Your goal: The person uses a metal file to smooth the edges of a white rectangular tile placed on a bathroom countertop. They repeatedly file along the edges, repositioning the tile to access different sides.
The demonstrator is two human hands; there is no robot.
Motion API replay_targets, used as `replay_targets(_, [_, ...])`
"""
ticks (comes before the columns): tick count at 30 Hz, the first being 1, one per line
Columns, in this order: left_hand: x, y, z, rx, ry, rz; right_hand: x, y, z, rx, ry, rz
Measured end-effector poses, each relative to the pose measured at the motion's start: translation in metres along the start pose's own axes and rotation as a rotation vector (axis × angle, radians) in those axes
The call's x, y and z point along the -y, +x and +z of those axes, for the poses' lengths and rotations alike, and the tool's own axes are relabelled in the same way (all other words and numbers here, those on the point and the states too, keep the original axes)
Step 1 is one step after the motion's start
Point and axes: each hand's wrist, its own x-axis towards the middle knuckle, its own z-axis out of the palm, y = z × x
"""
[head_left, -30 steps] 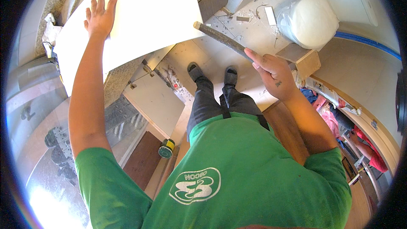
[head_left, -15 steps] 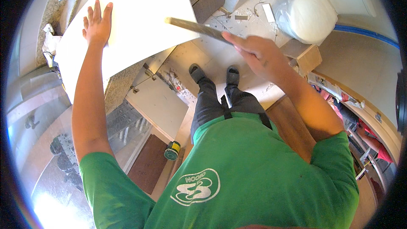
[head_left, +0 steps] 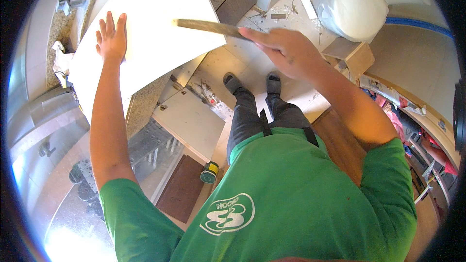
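White panel (head_left: 160, 39) is lying beneath the spread fingers of the left hand (head_left: 111, 43); fingers of the right hand (head_left: 286, 53) are gripping a file-like bar (head_left: 206, 25), extending leftward from them. Uneven pressure could be shifting the panel, chipping its edge.

1. Left hand (head_left: 112, 41), splayed, lies flat on the white board (head_left: 160, 29).
2. Right hand (head_left: 284, 51) grips a bar (head_left: 206, 25); its far end is over the board, contact unclear.
3. The board lies over a speckled counter (head_left: 149, 96).
4. Two dark sandals (head_left: 233, 83) stand on the littered tiled floor (head_left: 250, 63).
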Motion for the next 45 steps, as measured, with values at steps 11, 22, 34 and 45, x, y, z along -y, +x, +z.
replay_targets(11, [-0.003,-0.001,-0.002,0.017,0.004,-0.02,-0.008,0.04,0.025,-0.106,-0.021,-0.043])
replay_targets(22, [-0.004,-0.001,-0.004,0.024,0.014,-0.03,-0.003,-0.004,-0.002,-0.008,0.095,-0.004])
replay_targets(34, [-0.01,-0.006,-0.01,0.043,0.01,-0.043,0.005,0.012,-0.018,0.017,0.127,0.014])
replay_targets(45, [-0.013,-0.01,-0.014,0.041,0.015,-0.019,-0.005,0.081,-0.003,-0.024,0.114,0.006])
